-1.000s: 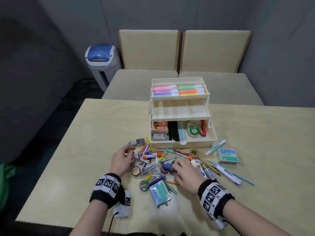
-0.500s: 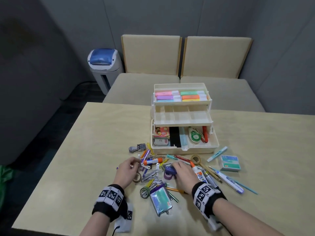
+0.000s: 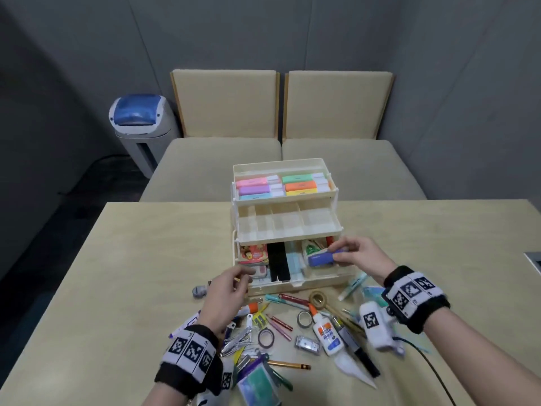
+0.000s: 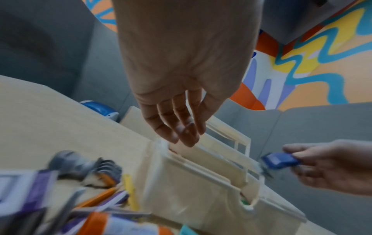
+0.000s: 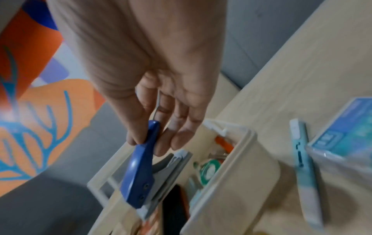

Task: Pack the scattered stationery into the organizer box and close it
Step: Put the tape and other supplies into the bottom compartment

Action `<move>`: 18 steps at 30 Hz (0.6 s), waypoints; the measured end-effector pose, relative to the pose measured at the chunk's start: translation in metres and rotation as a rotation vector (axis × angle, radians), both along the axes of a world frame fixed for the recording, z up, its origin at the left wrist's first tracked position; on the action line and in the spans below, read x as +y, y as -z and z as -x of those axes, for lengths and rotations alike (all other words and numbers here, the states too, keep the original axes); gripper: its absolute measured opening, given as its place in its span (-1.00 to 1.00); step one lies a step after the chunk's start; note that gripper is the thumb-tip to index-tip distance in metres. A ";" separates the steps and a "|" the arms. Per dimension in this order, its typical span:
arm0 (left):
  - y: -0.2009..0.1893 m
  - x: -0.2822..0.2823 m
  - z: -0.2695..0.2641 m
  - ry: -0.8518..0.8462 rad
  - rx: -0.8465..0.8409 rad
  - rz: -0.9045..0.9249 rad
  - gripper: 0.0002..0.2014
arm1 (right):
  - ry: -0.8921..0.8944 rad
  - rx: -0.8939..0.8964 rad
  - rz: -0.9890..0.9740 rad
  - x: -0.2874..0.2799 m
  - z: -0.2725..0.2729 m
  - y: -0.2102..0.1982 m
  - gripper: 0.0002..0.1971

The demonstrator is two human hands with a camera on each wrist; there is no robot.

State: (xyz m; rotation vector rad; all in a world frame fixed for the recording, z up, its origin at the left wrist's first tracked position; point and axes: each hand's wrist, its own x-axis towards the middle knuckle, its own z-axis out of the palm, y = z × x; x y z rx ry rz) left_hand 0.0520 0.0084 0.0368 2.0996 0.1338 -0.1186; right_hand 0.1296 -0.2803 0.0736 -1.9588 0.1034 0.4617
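Note:
The cream organizer box (image 3: 292, 284) stands open on the table with its two tiers swung back. The top tier holds coloured highlighters (image 3: 281, 186); the middle tier (image 3: 288, 227) looks empty. My right hand (image 3: 336, 254) pinches a blue hole punch (image 3: 320, 258) by its handle, just above the bottom right compartment. The right wrist view shows thumb and fingers on the punch (image 5: 141, 171), over the box (image 5: 231, 198). My left hand (image 3: 234, 284) hovers at the box's front left corner. In the left wrist view its fingers (image 4: 179, 132) are straight, and I see nothing in them.
Loose stationery lies in front of the box: a glue bottle (image 3: 326, 332), tape rolls (image 3: 265, 338), pens, clips and a pencil (image 3: 288, 365). A blue-green packet (image 5: 346, 127) sits right of the box. Behind the table are two beige seats (image 3: 222, 165) and a blue-lidded bin (image 3: 137, 118).
My right hand has lifted the blue punch out of the pile and carried it over the box. My left hand has left the pile and moved up to the box's front left corner.

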 end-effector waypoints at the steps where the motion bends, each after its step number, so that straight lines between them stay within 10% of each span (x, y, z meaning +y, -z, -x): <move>1: 0.001 -0.004 -0.005 0.034 -0.007 -0.017 -0.80 | -0.022 0.008 0.093 -0.003 -0.007 0.007 -0.80; 18: 0.018 -0.035 -0.039 0.247 -0.006 -0.158 -0.79 | -0.404 0.128 0.814 0.021 -0.049 0.045 -0.79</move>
